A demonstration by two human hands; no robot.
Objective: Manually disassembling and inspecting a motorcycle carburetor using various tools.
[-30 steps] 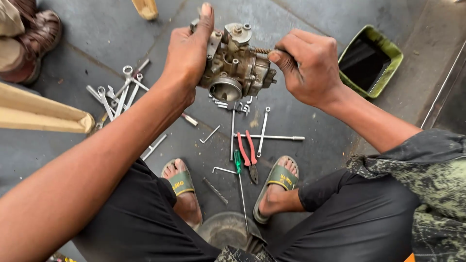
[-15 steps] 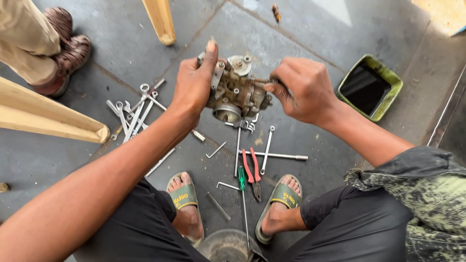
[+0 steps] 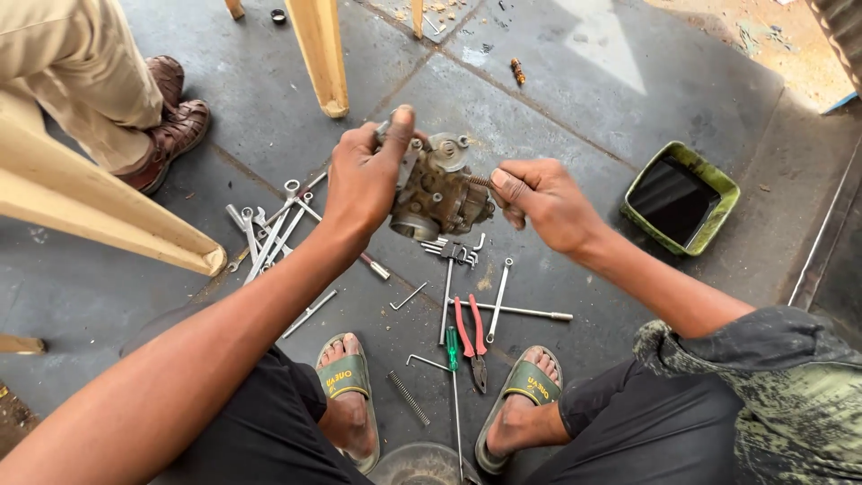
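Left hand (image 3: 364, 180) grips the carburetor (image 3: 440, 193) around its left side, held in the air above the floor tools. Change since a second ago: right hand (image 3: 539, 202) has come off the body and now pinches a small spring-like part (image 3: 478, 181) at its right side, fingers narrow. So work has shifted from holding to drawing out or seating that part. Wrenches (image 3: 269, 229) left, red-handled pliers (image 3: 469, 328) near, green tray (image 3: 682, 198) right.
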